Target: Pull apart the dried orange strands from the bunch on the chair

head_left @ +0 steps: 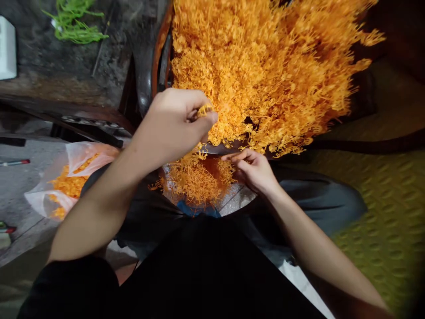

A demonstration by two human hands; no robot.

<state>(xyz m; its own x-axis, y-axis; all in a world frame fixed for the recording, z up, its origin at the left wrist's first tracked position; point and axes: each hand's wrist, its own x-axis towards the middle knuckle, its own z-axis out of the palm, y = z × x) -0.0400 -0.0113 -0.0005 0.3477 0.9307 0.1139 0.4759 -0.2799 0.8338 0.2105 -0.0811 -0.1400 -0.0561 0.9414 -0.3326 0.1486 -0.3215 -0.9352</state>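
Observation:
A big heap of orange, curly plastic-looking pieces [259,75] fills the upper middle. My left hand [181,122] is closed at the heap's lower left edge, with a small yellow-orange piece [204,110] pinched between thumb and fingers. Lower down, my right hand [252,170] is closed, thumb against fingers, just under the heap's front edge; what it holds, if anything, is too small to make out. Between and below my hands, a bag of thin orange strands [199,181] sits between my knees.
Bright green strands [78,22] and a white box [7,48] lie on a dark surface at upper left. A plastic bag with orange pieces [71,181] stands on the floor at left. A yellow-green textured surface [388,230] is at right.

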